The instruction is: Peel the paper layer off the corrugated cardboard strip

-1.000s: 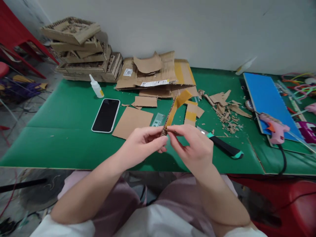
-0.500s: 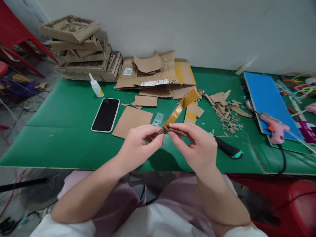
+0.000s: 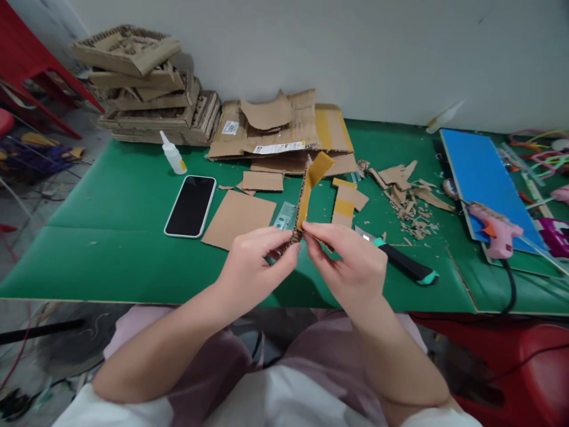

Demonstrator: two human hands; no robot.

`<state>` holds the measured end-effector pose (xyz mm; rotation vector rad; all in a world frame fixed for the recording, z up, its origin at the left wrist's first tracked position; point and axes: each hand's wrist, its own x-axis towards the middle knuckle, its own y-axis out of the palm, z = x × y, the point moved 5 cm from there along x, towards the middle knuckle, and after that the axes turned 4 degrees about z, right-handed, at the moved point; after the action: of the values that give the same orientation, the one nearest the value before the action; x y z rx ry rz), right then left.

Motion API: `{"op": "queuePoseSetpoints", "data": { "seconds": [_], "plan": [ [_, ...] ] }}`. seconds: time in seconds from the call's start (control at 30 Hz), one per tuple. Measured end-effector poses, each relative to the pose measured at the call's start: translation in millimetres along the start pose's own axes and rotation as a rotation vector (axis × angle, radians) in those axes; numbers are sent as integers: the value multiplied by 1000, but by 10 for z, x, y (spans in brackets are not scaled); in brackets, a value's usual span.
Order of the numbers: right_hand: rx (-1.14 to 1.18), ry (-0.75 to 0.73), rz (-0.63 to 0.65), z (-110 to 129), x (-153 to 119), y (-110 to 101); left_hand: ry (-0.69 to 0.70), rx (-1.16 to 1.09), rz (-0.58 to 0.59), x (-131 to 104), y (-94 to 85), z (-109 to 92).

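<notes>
This is looking like a craft workshop; a green counter is carrying a utility knife right of centre and a pink glue gun at far right; cardboard scraps are lying nearby; cardboard trays are standing stacked at upper left.

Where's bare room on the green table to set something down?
Widest: tabletop left of the phone, in front of the white bottle. Smaller: between the flattened cardboard and blue board, behind the scraps. Crowded: around the glue gun and beyond the held cardboard strip.
</notes>
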<state>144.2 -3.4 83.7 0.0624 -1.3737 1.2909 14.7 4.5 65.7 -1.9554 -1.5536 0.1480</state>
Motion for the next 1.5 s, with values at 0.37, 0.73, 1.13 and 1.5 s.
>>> {"op": "queuePoseSetpoints", "data": {
  "seconds": [0.37, 0.73, 1.13, 1.5],
  "plan": [
    [-2, 9, 25, -18, -5, 31, 30, 18, -18, -15, 6, -15],
    [10, 37, 35, -35, 5, 35, -109, -154, 82, 31, 4, 57],
    [8, 17, 49, -43, 3, 63, -332, -471, 158, 33, 104, 207],
    [21, -20, 57, -63, -32, 78, -276, -402, 130, 31, 69, 175]
  ]
}}
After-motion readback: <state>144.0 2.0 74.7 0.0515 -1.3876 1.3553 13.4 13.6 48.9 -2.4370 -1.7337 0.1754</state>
